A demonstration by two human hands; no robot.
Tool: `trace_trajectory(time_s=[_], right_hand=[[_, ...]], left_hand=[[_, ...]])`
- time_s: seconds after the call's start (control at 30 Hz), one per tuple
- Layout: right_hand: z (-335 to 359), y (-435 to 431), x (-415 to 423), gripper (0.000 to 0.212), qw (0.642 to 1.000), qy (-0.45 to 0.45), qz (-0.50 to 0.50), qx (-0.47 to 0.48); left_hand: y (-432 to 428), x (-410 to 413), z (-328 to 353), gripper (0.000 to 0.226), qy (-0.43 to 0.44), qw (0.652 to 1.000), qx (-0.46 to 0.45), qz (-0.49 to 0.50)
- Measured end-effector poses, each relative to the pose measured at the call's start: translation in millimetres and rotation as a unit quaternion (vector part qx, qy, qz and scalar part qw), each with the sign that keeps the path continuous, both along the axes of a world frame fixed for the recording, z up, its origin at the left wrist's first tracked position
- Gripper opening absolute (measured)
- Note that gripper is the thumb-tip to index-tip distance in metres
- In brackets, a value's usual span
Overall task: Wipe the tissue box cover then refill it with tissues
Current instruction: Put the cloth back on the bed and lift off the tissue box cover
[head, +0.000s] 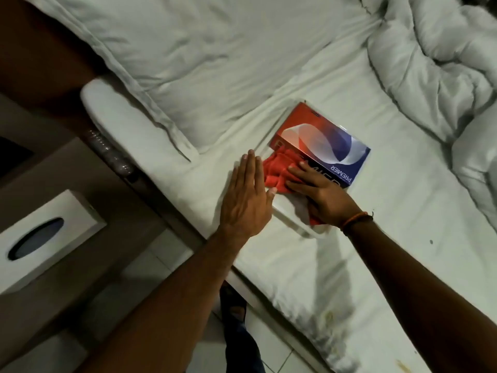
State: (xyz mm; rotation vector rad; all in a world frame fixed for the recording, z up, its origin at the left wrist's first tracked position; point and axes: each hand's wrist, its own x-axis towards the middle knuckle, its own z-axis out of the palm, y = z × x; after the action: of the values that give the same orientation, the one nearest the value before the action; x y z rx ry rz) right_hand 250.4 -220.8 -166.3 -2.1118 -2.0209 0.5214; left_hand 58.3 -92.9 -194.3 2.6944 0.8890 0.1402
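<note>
White tissue box cover [45, 238], oval slot up, on brown bench [113, 189], well L of cardboard tissue box [320, 146]. Box lies on bed [376, 238]; fuzzy red cloth [277, 168] bunched at its near side. R hand [320, 195]: grip released, fingers flat, pressing cloth. L hand [247, 200]: released, flat on sheet, thumb touching cloth. Rumpled duvet [443, 63] R of box.

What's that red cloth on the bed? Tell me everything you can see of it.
The red cloth looks like a soft, fuzzy rag, bunched into folds rather than spread flat. It lies on a pale flat panel on the white bed sheet, its far edge against the red-and-blue PREMIER tissue box. The right hand presses down on it with spread fingers, and a corner shows beside that wrist. The left hand lies flat next to it, thumb tip at its edge.
</note>
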Motion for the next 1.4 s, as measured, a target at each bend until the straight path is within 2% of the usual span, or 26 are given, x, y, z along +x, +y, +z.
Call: trace_trajectory(time_s=[0.1, 0.37, 0.5, 0.6, 0.67, 0.73, 0.83, 1.0, 1.17, 1.27, 1.4], right_hand=[[-11.3, 12.1, 0.9, 0.048, 0.999, 0.021, 0.040, -0.031], [-29.0, 16.7, -4.4, 0.064, 0.997, -0.023, 0.055, -0.050], [-24.6, 16.6, -6.2, 0.060, 0.997, 0.006, 0.015, -0.081], [-12.2, 13.1, -12.9, 0.049, 0.995, 0.074, -0.073, -0.004], [-1.7, 4.9, -17.5, 0.042, 0.976, 0.139, -0.156, 0.065], [7.2, -6.5, -19.4, 0.037, 0.942, 0.185, -0.244, 0.140], [19.0, -24.7, -14.7, 0.035, 0.896, 0.190, -0.344, 0.209], [24.9, -46.5, 3.1, 0.033, 0.863, 0.191, -0.408, 0.229], [21.5, -62.4, 16.6, 0.034, 0.838, 0.187, -0.445, 0.256], [21.2, -66.8, 13.9, 0.037, 0.865, 0.143, -0.425, 0.224], [27.3, -51.0, -7.7, 0.041, 0.919, 0.094, -0.328, 0.197]], left_hand=[[-0.3, 7.7, -8.6, 0.075, 0.028, 0.999, 0.036, 0.009], [-0.4, 12.0, -13.6, 0.066, -0.023, 0.998, 0.054, 0.016], [0.1, 13.7, -13.3, 0.068, -0.021, 0.999, 0.046, 0.018], [3.3, 15.0, -9.5, 0.072, -0.010, 0.999, 0.043, 0.012], [7.2, 20.2, -2.6, 0.074, -0.018, 0.999, 0.050, -0.006], [11.9, 30.9, 6.6, 0.074, -0.040, 0.997, 0.056, -0.040], [15.7, 61.4, 24.0, 0.081, -0.048, 0.993, 0.051, -0.090], [13.3, 114.3, 37.7, 0.090, -0.027, 0.979, 0.067, -0.190], [1.9, 151.0, 40.4, 0.091, -0.016, 0.968, 0.078, -0.237], [-4.4, 147.2, 43.2, 0.085, -0.032, 0.974, 0.070, -0.215], [-12.8, 104.9, 45.2, 0.077, -0.066, 0.990, 0.021, -0.123]])
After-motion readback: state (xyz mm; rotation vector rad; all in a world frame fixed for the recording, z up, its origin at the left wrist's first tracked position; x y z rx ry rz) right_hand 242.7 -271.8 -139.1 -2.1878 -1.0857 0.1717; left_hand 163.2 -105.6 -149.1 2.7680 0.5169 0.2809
